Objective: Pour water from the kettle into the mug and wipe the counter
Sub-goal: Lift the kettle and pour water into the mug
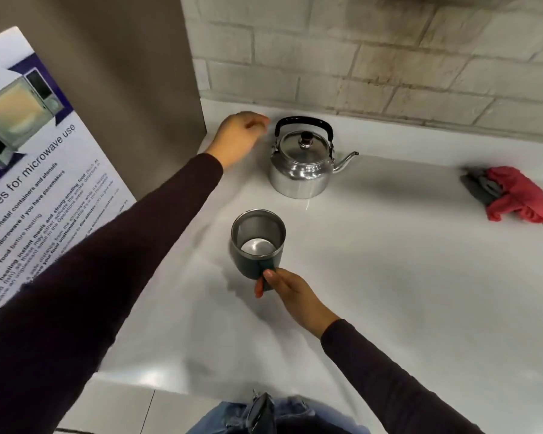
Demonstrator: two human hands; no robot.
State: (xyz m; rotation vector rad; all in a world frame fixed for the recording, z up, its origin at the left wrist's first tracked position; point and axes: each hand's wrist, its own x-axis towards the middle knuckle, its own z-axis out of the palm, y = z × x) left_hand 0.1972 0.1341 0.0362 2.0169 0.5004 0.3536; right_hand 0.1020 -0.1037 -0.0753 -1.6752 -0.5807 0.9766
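Our right hand (290, 292) gripped the mug (258, 242) by its handle, steadying it; our left hand (237, 137), seemingly loose-fingered and empty, neared the kettle (304, 164).

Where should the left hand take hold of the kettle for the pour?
Grip the top bar of the kettle's black handle, coming down from above. It stands upright over the lid, clear all round, and the left hand is beside it; the spout points right.

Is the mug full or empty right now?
Empty. The mug stands upright on the counter, and its bare metal bottom shows, with no water visible inside.
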